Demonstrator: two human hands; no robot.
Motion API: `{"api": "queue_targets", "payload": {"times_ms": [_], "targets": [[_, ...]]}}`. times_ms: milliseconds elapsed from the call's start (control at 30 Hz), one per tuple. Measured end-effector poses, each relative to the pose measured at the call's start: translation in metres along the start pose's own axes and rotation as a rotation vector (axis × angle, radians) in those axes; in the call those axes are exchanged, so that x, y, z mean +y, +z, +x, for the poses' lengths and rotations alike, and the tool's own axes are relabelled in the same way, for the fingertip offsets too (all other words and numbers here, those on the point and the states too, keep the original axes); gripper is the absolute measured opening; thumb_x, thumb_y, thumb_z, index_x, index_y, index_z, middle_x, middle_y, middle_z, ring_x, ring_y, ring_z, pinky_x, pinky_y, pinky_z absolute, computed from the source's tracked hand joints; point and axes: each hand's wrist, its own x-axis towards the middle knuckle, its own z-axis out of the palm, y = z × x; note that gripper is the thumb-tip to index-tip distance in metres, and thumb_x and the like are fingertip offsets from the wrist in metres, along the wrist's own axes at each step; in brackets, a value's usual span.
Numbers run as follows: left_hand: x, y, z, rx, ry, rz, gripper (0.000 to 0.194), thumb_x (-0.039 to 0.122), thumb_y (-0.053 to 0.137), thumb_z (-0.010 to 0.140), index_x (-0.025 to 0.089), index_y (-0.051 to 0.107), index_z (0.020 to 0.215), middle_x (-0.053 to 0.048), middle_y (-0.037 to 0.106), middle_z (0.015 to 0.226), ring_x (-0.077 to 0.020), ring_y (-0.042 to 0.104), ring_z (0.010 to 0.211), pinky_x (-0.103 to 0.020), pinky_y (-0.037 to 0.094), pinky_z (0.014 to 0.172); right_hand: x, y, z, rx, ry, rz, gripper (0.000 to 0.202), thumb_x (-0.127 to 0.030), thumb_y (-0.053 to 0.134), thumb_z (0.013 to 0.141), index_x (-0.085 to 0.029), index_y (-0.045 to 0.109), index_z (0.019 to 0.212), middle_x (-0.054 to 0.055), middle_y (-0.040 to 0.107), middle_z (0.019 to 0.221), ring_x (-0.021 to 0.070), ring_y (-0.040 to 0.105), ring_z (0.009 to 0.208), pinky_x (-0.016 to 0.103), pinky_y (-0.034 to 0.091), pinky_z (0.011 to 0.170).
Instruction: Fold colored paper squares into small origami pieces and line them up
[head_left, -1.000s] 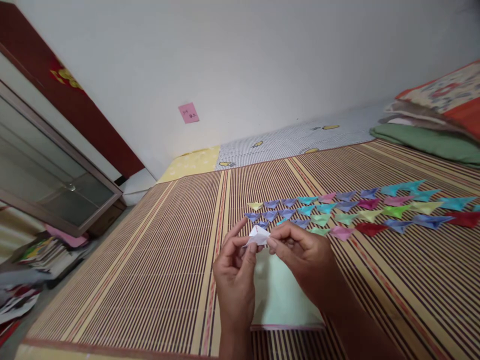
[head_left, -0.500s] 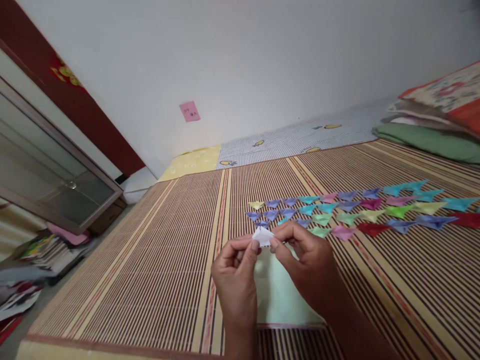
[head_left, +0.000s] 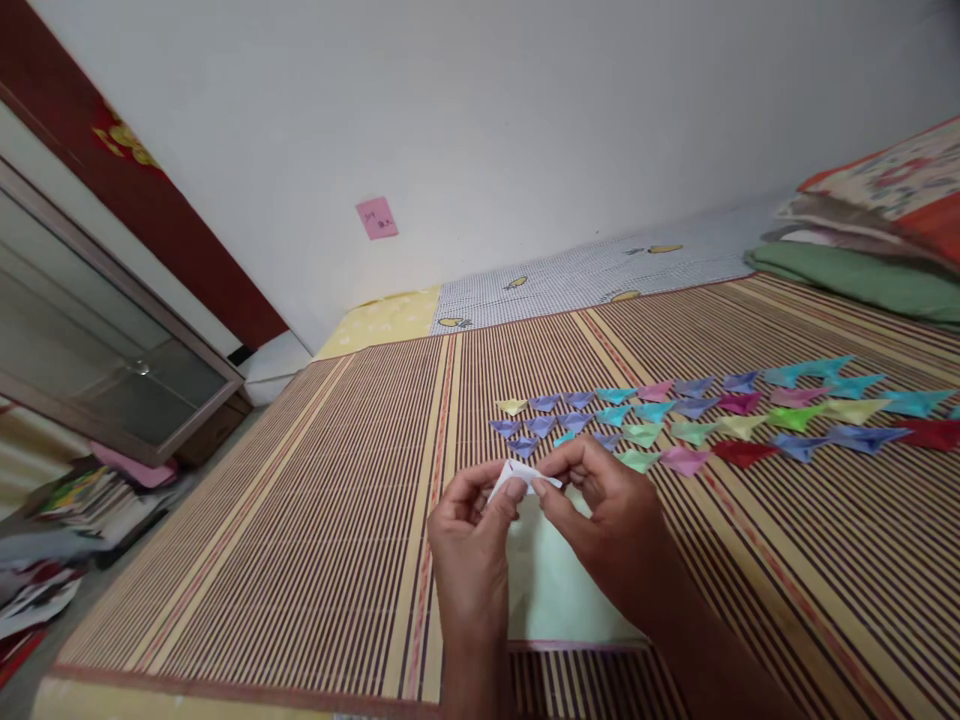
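Observation:
A small folded piece of white paper [head_left: 517,470] with a short red mark near its top is held up between both hands. My left hand [head_left: 476,525] pinches its left side between thumb and fingers. At its right corner, my right hand [head_left: 600,500] grips the paper the same way. Below the hands lies a pale green sheet [head_left: 574,585], partly hidden by them. Just beyond stand rows of small folded paper boats [head_left: 695,432] in blue, green, pink, yellow and red; a few are partly covered by my right hand.
A striped bamboo mat [head_left: 300,520] covers the bed. Folded bedding [head_left: 855,280] is piled at the far right. A pink note [head_left: 377,217] is stuck on the wall. To the left are a glass-door cabinet [head_left: 112,320] and stacked books [head_left: 94,505] low down.
The white paper has turned and tilted between the fingers, its peak shifting to the left and its right corner now pointing out lower. Both hands keep their pinch.

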Motion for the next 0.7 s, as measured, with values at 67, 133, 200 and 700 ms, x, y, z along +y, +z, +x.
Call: {"api": "queue_targets", "payload": {"times_ms": [67, 133, 200, 700], "targets": [[-0.002, -0.001, 0.001, -0.031, -0.016, 0.039, 0.019, 0.032, 0.084, 0.079, 0.015, 0.076, 0.085, 0.0, 0.068, 0.071, -0.0095, 0.058, 0.061, -0.019, 0.048, 0.06, -0.001, 0.001, 0.0, 0.017, -0.013, -0.036, 0.006, -0.019, 0.063, 0.085, -0.022, 0.059, 0.082, 0.0, 0.068, 0.074, 0.0172, 0.066, 0.069, 0.031, 0.052, 0.065], [-0.005, -0.002, 0.001, -0.027, 0.001, 0.034, 0.019, 0.033, 0.081, 0.082, 0.015, 0.076, 0.082, 0.001, 0.065, 0.065, -0.01, 0.056, 0.06, -0.02, 0.047, 0.059, -0.002, 0.0, 0.002, 0.018, -0.027, -0.043, 0.005, -0.018, 0.063, 0.085, -0.022, 0.06, 0.083, 0.0, 0.068, 0.074, 0.0169, 0.065, 0.069, 0.03, 0.052, 0.065], [-0.006, -0.002, 0.002, -0.019, 0.018, -0.001, 0.018, 0.033, 0.08, 0.083, 0.015, 0.077, 0.084, 0.002, 0.064, 0.063, -0.0106, 0.057, 0.059, -0.02, 0.047, 0.059, -0.001, -0.003, 0.003, -0.03, -0.019, 0.011, 0.005, -0.017, 0.064, 0.085, -0.022, 0.063, 0.086, 0.0, 0.07, 0.077, 0.0164, 0.067, 0.071, 0.029, 0.052, 0.067], [-0.002, 0.0, 0.002, -0.075, 0.047, 0.003, 0.019, 0.034, 0.077, 0.085, 0.016, 0.076, 0.084, 0.001, 0.064, 0.061, -0.0113, 0.057, 0.058, -0.021, 0.046, 0.06, 0.007, -0.015, 0.009, -0.212, 0.214, 0.166, 0.026, -0.037, 0.065, 0.091, -0.019, 0.064, 0.071, -0.003, 0.061, 0.062, 0.0114, 0.054, 0.053, 0.024, 0.042, 0.052]]}}
